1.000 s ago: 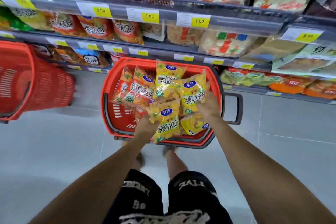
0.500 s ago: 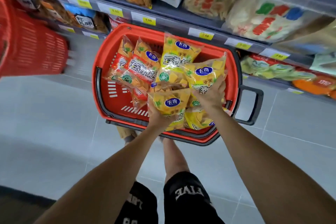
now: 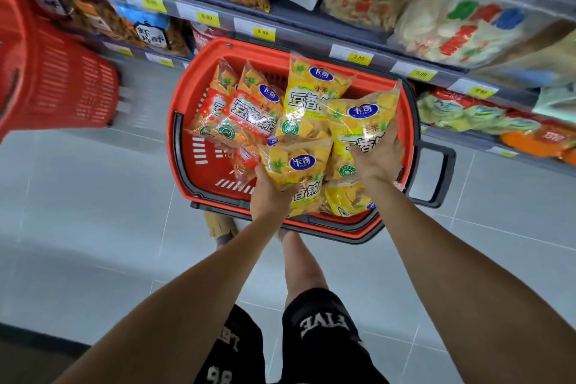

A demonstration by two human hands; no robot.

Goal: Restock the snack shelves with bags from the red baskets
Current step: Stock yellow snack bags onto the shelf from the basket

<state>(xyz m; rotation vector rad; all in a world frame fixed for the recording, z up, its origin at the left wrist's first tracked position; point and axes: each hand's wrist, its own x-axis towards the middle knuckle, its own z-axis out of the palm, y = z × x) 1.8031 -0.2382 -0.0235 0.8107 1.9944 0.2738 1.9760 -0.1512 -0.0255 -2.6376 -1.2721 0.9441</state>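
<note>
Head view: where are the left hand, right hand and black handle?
left hand (image 3: 268, 193), head view, its back
right hand (image 3: 378, 159), head view, its back
black handle (image 3: 448, 173), head view, outer bar

Red basket (image 3: 249, 44): moulded plastic, smooth rim with slight sheen, walls slotted; black handle (image 3: 449, 165): plastic, matt; yellow snack bags (image 3: 314, 93): thin clear plastic film, glossy, crinkled, catching highlights; orange-red bags (image 3: 249, 112): same shiny film, printed; second red basket (image 3: 62, 81) at left: ribbed slotted plastic, blurred; shelf edge (image 3: 305, 31): grey, smooth, matt, metal or plastic hard to tell; price labels (image 3: 263, 32): paper, yellow and white, flat; floor (image 3: 93, 212): pale grey tiles, smooth, faint sheen, thin joints; shorts (image 3: 324, 337): black cloth, matt, white print.
</note>
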